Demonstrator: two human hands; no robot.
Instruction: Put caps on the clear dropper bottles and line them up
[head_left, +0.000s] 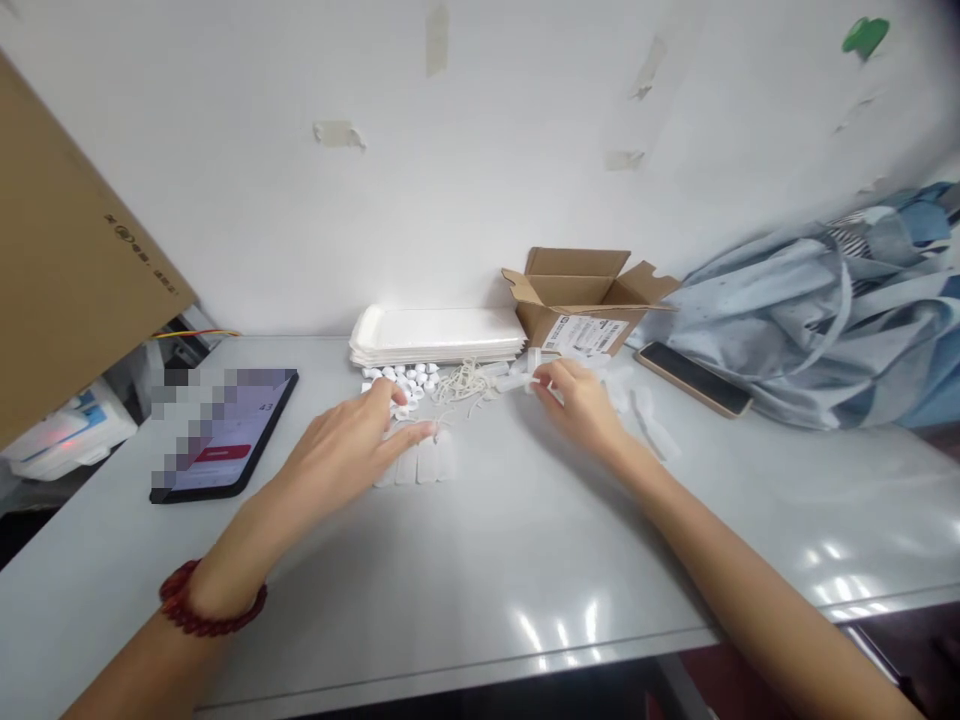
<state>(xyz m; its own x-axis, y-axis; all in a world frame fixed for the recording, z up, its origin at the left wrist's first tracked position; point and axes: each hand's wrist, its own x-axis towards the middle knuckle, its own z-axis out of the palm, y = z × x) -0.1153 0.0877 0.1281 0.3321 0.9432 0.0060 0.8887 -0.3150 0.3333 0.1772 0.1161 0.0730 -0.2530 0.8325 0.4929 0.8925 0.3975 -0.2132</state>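
My left hand (352,435) hovers over the table with thumb and fingers apart. Its thumb tip is by a thin cord loop and a row of flat translucent pieces (426,463); whether it touches them I cannot tell. Small white round pieces (420,380) lie in a heap beyond its fingers. My right hand (577,400) is closed in a pinch at the end of a slim translucent plastic piece (514,382). Off-white cords (465,382) lie bunched between the hands. More translucent pieces (654,425) are spread to the right, partly behind my right hand.
Flat white packets (442,335) are stacked against the wall. Beside them stands an open cardboard box (577,310). A phone (694,378) and a bluish cloth bundle (810,310) occupy the right. On the left are a lit-screen device (232,450) and a large cardboard sheet (75,240).
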